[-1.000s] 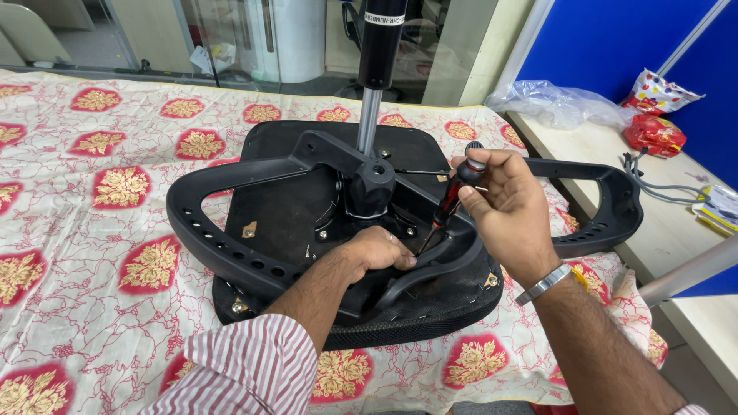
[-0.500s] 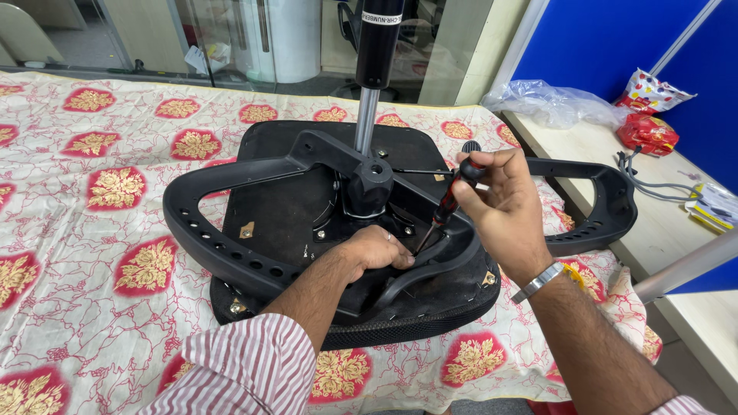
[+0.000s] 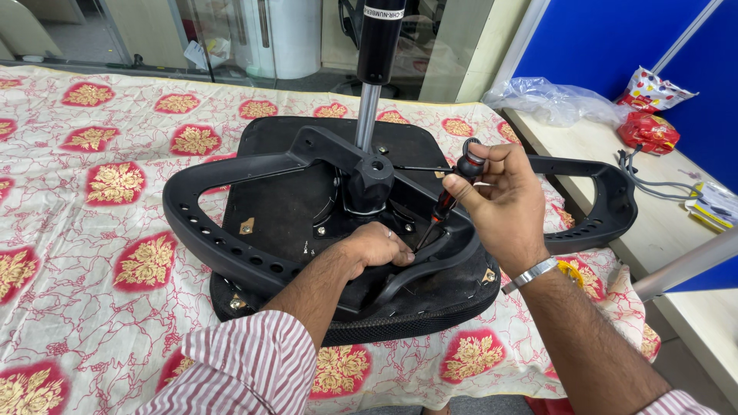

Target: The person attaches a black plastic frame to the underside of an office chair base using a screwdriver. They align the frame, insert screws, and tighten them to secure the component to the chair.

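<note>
A white cloth with red and gold flower patches (image 3: 100,184) covers the counter, and on it lies one upturned office chair seat (image 3: 307,207) with its one gas cylinder (image 3: 378,54) standing up. Since a moment ago the screwdriver (image 3: 450,198) tilted lower toward the mechanism, so the fastening goes on. The right hand (image 3: 500,207) grips it; the left hand (image 3: 375,247) rests closed beside its tip. Two armrests (image 3: 600,201) show.

The screwdriver (image 3: 448,198) tip is hidden behind the armrest (image 3: 430,257).
</note>
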